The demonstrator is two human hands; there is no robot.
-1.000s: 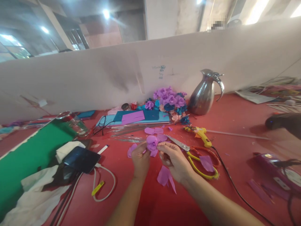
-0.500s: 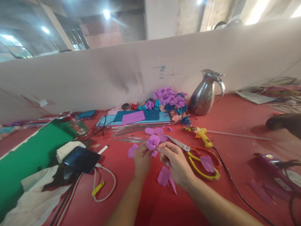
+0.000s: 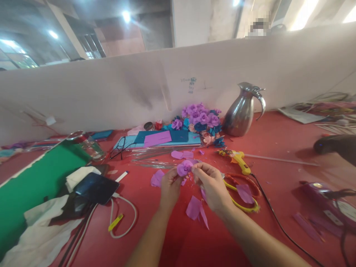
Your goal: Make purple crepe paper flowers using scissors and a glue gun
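Observation:
Between my hands is a small purple paper flower (image 3: 184, 168), its spiral centre turned up toward me. My left hand (image 3: 169, 190) pinches it from the left and below. The thumb and fingertips of my right hand (image 3: 210, 187) are closed at its right edge, apparently on a petal. Purple paper petals lie around the hands: one piece (image 3: 157, 178) to the left, a cut piece (image 3: 194, 207) in front, others (image 3: 182, 154) behind. Scissors with yellow and red handles (image 3: 236, 203) rest beside my right hand, which covers their blades.
Behind are a yellow glue gun (image 3: 242, 163), a heap of paper flowers (image 3: 198, 116), paper sheets (image 3: 164, 138), eyeglasses (image 3: 120, 148) and a steel jug (image 3: 241, 111). A phone (image 3: 97, 188) and white cable (image 3: 136, 213) lie left. The glue gun's cord (image 3: 274, 218) runs along the right.
The flower has shifted slightly right and turned so its centre faces right. My right hand has moved a little up and right, now covering the scissor blades.

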